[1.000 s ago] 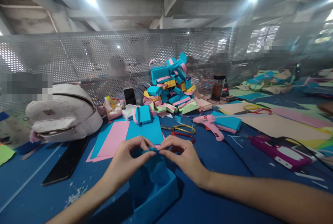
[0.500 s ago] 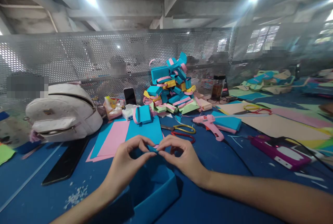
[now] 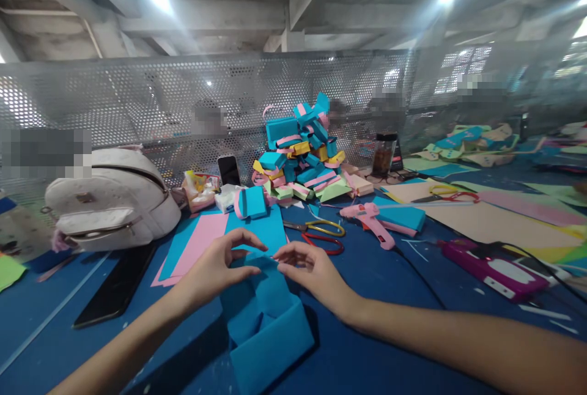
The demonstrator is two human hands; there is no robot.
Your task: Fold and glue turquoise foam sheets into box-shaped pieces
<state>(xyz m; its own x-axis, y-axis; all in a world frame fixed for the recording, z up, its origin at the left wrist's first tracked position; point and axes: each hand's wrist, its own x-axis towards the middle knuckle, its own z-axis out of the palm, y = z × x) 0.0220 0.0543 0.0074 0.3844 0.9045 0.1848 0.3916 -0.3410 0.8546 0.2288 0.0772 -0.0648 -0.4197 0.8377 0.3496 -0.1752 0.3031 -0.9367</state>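
Both hands meet at the far top edge of a folded blue foam piece (image 3: 263, 315) on the near table (image 3: 389, 346). The left hand (image 3: 215, 273) and right hand (image 3: 312, 273) each pinch that edge; its long axis runs toward the person.

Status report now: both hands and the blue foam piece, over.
Left hand and right hand pinch top edge of blue foam piece. Piece stands folded on table. Scissors beyond, apart.
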